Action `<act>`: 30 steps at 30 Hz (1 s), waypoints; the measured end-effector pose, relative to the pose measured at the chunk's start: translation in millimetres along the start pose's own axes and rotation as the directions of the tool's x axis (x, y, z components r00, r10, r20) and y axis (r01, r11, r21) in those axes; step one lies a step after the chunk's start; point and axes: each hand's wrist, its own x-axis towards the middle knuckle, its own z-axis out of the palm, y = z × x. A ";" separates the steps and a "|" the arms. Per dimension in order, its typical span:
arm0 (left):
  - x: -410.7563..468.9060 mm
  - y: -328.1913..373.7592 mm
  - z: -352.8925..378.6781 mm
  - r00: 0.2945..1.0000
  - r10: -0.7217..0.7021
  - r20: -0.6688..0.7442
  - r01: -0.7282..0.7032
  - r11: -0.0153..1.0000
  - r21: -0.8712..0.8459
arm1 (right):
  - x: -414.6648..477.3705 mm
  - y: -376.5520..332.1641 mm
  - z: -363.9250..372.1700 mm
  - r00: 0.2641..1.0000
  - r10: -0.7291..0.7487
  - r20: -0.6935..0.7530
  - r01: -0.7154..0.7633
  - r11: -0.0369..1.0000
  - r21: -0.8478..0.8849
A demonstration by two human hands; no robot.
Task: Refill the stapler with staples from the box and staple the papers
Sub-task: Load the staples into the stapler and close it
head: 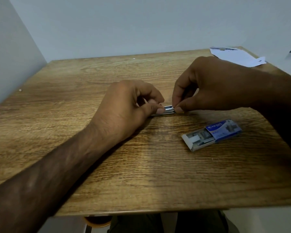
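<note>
Pinching from both sides, the left hand point(128, 105) and the right hand point(213, 86) met over a small metal stapler point(169, 109) lying low on the wooden desk point(107, 165). The left thumb and fingers closed narrowly around the stapler's left end, hiding most of it. The right thumb and forefinger were pressed together at its right end; whether they gripped a strip of staples or the stapler's own metal could not be told. Near the right forearm, on the desk, lay the blue staple box point(212, 134), its inner tray slid partway out toward the left with staples showing. White papers point(237, 56) lay at the far right corner of the desk, well apart from the hands.
</note>
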 end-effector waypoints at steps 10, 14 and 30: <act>2.1 -2.5 0.1 0.986 0.147 0.073 -0.155 0.981 0.114 | 0.1 1.7 0.4 1.000 -0.021 -0.002 0.021 1.000 0.002; -0.5 -1.6 0.1 0.985 0.152 0.077 -0.162 0.976 0.143 | -0.1 2.3 0.5 1.000 -0.026 0.001 0.026 1.000 0.009; -7.0 -46.1 -77.3 0.977 -0.057 0.207 0.005 0.970 0.244 | 4.2 9.8 2.7 0.997 0.026 0.075 -0.025 1.000 -0.013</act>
